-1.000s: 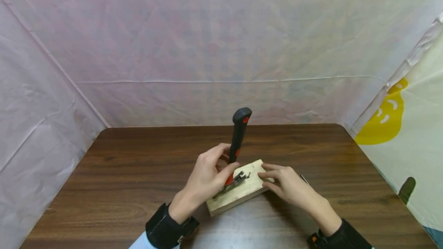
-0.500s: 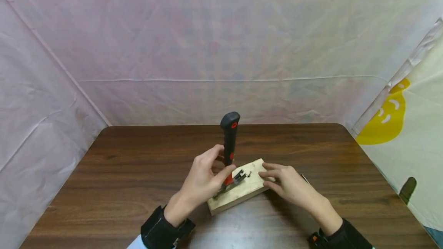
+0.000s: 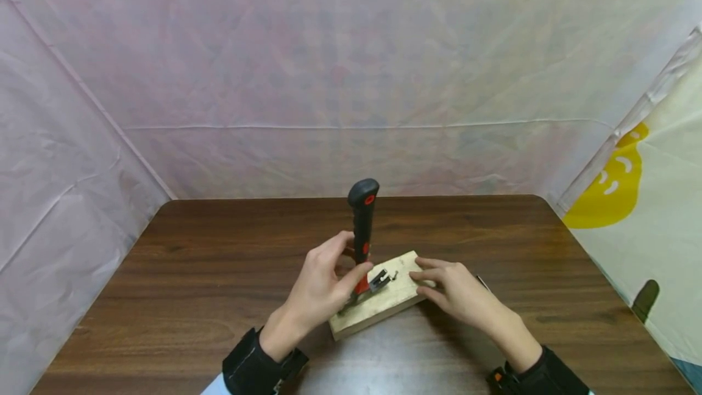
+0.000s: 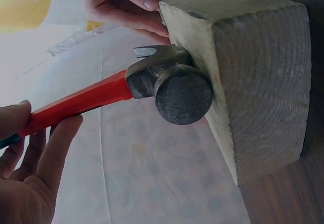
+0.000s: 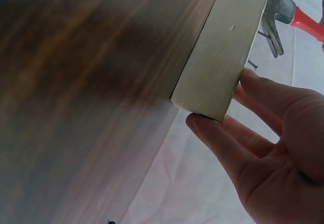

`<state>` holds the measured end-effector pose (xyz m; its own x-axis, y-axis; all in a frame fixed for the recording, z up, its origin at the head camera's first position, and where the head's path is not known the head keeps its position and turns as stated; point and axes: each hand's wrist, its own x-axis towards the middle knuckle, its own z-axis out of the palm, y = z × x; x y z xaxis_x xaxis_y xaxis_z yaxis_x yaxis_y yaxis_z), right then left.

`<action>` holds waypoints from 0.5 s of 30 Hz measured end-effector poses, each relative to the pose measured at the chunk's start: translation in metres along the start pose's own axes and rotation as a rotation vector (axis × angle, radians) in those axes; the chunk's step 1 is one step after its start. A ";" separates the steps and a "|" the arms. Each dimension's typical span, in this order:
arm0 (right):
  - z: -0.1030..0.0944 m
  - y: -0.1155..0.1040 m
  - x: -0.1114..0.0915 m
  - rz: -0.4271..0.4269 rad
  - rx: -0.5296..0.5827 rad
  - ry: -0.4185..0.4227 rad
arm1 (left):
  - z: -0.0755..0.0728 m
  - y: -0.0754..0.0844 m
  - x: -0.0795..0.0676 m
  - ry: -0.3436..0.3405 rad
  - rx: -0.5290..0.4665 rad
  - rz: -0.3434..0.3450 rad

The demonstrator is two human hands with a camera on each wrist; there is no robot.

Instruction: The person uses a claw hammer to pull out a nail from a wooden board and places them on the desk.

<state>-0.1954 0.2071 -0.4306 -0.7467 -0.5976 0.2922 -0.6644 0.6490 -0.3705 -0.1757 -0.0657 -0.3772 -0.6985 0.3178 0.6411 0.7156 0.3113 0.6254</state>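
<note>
A claw hammer (image 3: 363, 224) stands with its black and red handle upright and its steel head on a wooden block (image 3: 378, 306). My left hand (image 3: 320, 276) pinches the red lower part of the handle between thumb and fingers. In the left wrist view, the round hammer face (image 4: 183, 95) lies over the block's top, with the claw (image 4: 147, 52) pointing away. A small nail (image 5: 253, 64) sticks out of the block near the claw. My right hand (image 3: 455, 294) holds the block's right end, its fingertips on the top and end face.
A thin metal piece (image 3: 482, 284) lies on the brown wooden table (image 3: 219, 297) just beyond the right hand. Pale fabric walls (image 3: 329, 78) rise behind the table and at both sides, the right one with a yellow figure (image 3: 614, 188).
The hammer handle has swung left and slightly down, with the left hand moving left along with it. Over the last half second it has barely moved. The right hand and block stay almost in place.
</note>
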 end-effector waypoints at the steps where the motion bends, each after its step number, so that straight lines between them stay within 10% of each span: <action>1: 0.000 0.000 0.000 0.000 0.001 0.000 | 0.000 0.000 0.000 0.005 0.011 0.007; 15: 0.001 0.001 -0.001 -0.009 0.038 0.008 | -0.001 -0.004 -0.008 0.085 -0.068 0.053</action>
<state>-0.1955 0.2074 -0.4321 -0.7408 -0.5997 0.3026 -0.6698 0.6252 -0.4006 -0.1734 -0.0704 -0.3846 -0.6589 0.2546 0.7078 0.7522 0.2335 0.6162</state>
